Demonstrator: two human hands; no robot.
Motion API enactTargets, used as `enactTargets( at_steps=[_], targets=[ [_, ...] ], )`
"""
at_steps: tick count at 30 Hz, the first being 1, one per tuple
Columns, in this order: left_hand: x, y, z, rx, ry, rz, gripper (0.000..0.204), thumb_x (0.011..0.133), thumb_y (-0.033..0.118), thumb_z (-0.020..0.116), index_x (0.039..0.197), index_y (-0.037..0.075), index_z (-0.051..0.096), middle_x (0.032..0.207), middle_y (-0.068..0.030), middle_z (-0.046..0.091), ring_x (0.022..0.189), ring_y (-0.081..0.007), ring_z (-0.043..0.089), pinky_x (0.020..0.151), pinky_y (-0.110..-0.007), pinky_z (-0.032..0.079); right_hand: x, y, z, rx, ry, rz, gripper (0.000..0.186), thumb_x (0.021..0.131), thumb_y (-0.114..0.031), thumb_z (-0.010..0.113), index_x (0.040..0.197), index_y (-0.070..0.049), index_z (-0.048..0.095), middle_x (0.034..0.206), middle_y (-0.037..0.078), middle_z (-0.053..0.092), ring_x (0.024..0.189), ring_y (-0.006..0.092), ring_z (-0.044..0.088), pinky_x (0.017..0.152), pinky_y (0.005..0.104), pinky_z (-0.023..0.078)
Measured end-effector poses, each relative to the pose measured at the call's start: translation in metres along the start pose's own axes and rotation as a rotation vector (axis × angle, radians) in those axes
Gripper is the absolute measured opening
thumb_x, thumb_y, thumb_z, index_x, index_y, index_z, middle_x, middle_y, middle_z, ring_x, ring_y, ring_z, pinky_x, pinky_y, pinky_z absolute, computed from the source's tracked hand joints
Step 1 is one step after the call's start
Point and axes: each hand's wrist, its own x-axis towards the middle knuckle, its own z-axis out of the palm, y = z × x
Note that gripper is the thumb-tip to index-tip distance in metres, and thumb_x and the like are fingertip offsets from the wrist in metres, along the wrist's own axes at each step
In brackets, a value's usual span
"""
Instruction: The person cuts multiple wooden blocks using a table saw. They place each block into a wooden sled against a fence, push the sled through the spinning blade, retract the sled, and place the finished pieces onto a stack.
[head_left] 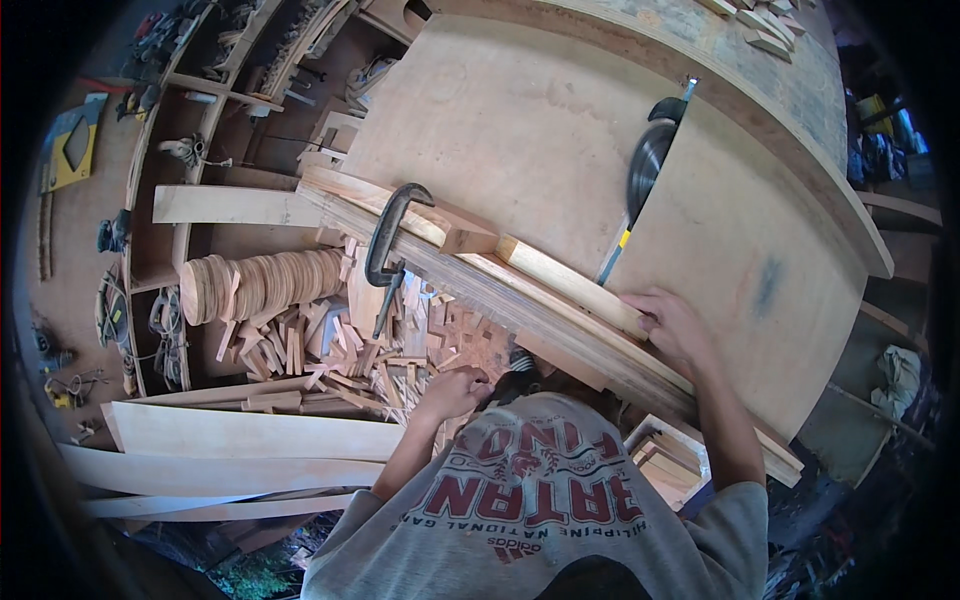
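My right hand (668, 322) is at the near edge of the saw table, its fingers closed on the right end of a pale wooden strip (570, 273). The strip lies along a long wooden rail (585, 305), and its left end meets a wood block (465, 235). Beyond the strip, a round saw blade (650, 160) stands up through a slot in the plywood tabletop (500, 110). A C-clamp (387, 235) grips the rail and block at the left. My left hand (456, 393) hangs by my body, off the table, fingers curled with nothing visible in them.
Below the table's left side lies a heap of wood offcuts (300, 340) beside a row of round wooden discs (260, 285). Long pale boards (250, 435) lie at lower left. Shelves with tools and cables line the left wall. A raised board (790, 165) borders the table's far side.
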Motion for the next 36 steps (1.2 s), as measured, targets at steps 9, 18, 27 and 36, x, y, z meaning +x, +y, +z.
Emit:
enactTargets(
  at_steps=[9,18,27,36],
  targets=[
    [0.024,-0.015,0.012,-0.049,-0.023,0.105,0.040,0.097,0.041,0.067,0.115,0.007,0.077,0.111,-0.0208,0.075,0.106,-0.0395,0.072,0.093,-0.048,0.056,-0.017,-0.007,0.012,0.036,0.188,0.091,0.058,0.088,0.000,0.071,0.145,-0.011,0.065,0.131,0.017,0.065,0.117,0.0321,0.064,0.103,0.0382,0.051],
    [0.154,-0.139,0.110,-0.758,0.014,-0.031,0.043,0.106,0.041,0.057,0.111,0.003,0.076,0.117,-0.0092,0.078,0.111,-0.0284,0.071,0.092,-0.041,0.056,-0.091,-0.055,0.019,-0.186,0.174,0.152,0.096,0.077,-0.038,0.090,0.158,-0.009,0.048,0.164,0.025,0.041,0.140,0.0419,0.054,0.114,0.0471,0.048],
    [0.273,-0.064,0.098,-2.025,0.104,-0.428,0.039,0.109,0.041,0.053,0.125,0.011,0.071,0.119,-0.0040,0.072,0.111,-0.0213,0.066,0.097,-0.036,0.050,-0.072,-0.074,0.036,-0.352,0.128,0.349,0.100,0.057,-0.023,0.089,0.150,-0.013,0.056,0.163,0.021,0.043,0.128,0.0417,0.063,0.108,0.0485,0.054],
    [0.277,-0.046,0.088,-2.047,0.077,-0.371,0.043,0.109,0.044,0.051,0.127,0.010,0.069,0.123,-0.0044,0.070,0.116,-0.0207,0.063,0.099,-0.037,0.049,-0.069,-0.068,0.041,-0.320,0.176,0.364,0.094,0.056,-0.019,0.084,0.147,-0.013,0.061,0.150,0.019,0.058,0.123,0.0398,0.067,0.105,0.0472,0.056]
  ],
)
